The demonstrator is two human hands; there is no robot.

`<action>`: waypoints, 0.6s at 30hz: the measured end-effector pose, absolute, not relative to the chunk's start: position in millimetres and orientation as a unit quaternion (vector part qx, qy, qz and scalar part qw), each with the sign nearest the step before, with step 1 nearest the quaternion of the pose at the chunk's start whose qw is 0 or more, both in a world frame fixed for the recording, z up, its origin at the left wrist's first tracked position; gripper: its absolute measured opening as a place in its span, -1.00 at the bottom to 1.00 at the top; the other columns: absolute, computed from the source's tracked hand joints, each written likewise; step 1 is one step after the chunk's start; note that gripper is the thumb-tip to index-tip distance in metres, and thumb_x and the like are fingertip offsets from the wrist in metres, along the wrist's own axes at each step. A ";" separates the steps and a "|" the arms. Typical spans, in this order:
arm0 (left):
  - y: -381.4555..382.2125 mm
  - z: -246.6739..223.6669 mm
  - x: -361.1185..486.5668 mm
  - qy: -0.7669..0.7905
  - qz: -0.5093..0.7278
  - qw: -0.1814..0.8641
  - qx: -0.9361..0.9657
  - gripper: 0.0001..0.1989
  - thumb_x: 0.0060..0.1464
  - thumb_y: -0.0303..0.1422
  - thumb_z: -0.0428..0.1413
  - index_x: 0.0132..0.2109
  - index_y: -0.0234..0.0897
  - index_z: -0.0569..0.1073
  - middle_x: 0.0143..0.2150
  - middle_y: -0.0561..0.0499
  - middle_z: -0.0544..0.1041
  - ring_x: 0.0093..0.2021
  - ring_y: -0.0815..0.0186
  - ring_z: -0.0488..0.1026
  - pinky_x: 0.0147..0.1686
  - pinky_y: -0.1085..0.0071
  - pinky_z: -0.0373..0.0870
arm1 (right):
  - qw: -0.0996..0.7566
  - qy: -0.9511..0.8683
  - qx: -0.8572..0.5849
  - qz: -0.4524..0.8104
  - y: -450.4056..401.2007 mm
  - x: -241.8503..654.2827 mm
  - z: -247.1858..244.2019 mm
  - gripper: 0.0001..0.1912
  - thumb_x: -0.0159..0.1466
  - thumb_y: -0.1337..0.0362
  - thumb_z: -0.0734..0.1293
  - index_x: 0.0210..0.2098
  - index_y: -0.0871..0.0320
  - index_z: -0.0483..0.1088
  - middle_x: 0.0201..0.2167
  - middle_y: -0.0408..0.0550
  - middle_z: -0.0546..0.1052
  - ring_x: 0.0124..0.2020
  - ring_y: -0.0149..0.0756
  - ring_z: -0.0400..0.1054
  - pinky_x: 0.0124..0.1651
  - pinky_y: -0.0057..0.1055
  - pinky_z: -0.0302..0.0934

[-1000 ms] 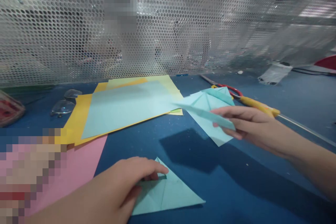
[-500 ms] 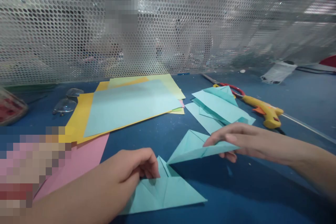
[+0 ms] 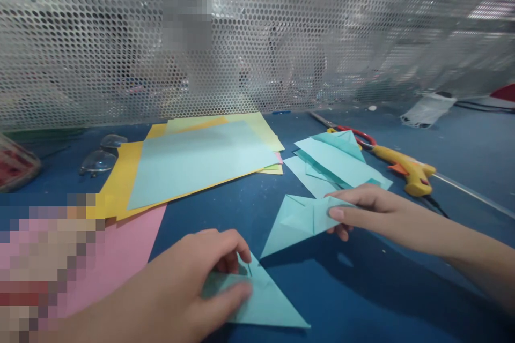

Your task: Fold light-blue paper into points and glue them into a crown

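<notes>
Between the thumb and fingers of my right hand (image 3: 358, 211) is a folded light-blue paper (image 3: 300, 217), its creased face turned toward me and its left corner low near the table. My left hand (image 3: 221, 273) is at a second folded light-blue paper triangle (image 3: 273, 300); the fingertips are curled over its top edge and the thumb lies across its front. The left part of that triangle is hidden by the hand. Beyond my right hand lie more folded light-blue papers (image 3: 341, 161), overlapping one another on the blue table.
A stack of sheets with a light-blue sheet (image 3: 201, 166) on top lies ahead, with a pink sheet (image 3: 120, 257) nearer. Glasses (image 3: 98, 162) sit at left. Red-handled scissors (image 3: 364, 136) and a yellow glue gun (image 3: 410, 169) lie at right. A perforated metal panel (image 3: 257, 37) stands behind.
My right hand has tilted its folded paper so more of the face shows. My left thumb has come round to the front of the nearer triangle, which has shifted slightly.
</notes>
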State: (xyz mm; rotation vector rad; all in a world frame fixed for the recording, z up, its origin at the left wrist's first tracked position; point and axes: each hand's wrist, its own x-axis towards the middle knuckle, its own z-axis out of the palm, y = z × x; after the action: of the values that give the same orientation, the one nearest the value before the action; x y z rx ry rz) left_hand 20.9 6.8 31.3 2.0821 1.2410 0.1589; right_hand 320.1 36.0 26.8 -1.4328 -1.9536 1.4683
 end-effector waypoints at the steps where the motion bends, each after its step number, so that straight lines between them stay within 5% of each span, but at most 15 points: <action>1: 5.4 31.6 21.9 0.474 0.056 0.321 0.818 -0.88 0.00 -0.29 0.18 -0.24 -0.07 0.45 -0.34 0.20 0.50 -0.35 0.34 0.47 -0.39 0.53 0.36 | 0.145 -0.678 -0.497 0.522 35.7 320.5 26.8 -0.71 0.23 0.04 0.32 -0.42 0.12 0.49 -0.50 -0.12 0.47 -0.44 -0.34 0.33 -0.32 -0.41 0.23; 5: 0.8 33.0 24.6 0.407 0.044 0.192 0.892 -0.78 -0.08 -0.26 0.31 -0.37 -0.16 0.40 -0.39 0.18 0.48 -0.37 0.29 0.43 -0.42 0.46 0.31 | 0.117 -0.661 -0.488 0.558 32.9 319.5 27.6 -0.61 0.26 0.00 0.30 -0.08 0.14 0.45 -0.38 -0.08 0.48 -0.43 -0.34 0.40 -0.31 -0.37 0.29; 9: -2.2 33.0 25.8 0.362 0.056 0.106 0.924 -0.78 -0.05 -0.38 0.29 -0.37 -0.17 0.35 -0.38 0.19 0.50 -0.34 0.29 0.41 -0.39 0.43 0.30 | 0.072 -0.677 -0.478 0.554 26.2 315.7 29.4 -0.47 0.32 0.05 0.24 0.25 -0.01 0.19 -0.34 -0.12 0.43 -0.40 -0.34 0.46 -0.27 -0.35 0.35; 14: -6.0 22.1 26.4 0.326 0.078 0.057 0.940 -0.87 0.02 -0.45 0.14 -0.30 -0.16 0.32 -0.34 0.14 0.49 -0.38 0.28 0.42 -0.41 0.39 0.30 | 0.019 -0.743 -0.511 0.433 14.1 308.1 33.7 -0.47 0.21 -0.07 0.31 0.16 -0.16 0.33 -0.20 -0.05 0.48 -0.21 -0.16 0.44 -0.13 -0.21 0.36; 18: -9.6 9.4 30.1 0.308 0.200 -0.017 0.930 -0.76 0.21 -0.54 -0.18 -0.14 -0.19 0.32 -0.35 0.10 0.52 -0.38 0.27 0.49 -0.39 0.34 0.34 | 0.018 -0.782 -0.500 0.373 6.6 295.4 39.9 -0.59 0.19 -0.11 0.31 -0.03 -0.14 0.46 0.16 -0.08 0.30 0.13 -0.08 0.26 0.11 -0.18 0.24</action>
State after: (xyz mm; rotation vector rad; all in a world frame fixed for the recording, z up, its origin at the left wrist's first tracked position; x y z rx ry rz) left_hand 30.1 -9.6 9.4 2.9536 0.9797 0.6365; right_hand 295.4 6.6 39.9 -1.5523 -2.4282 1.1592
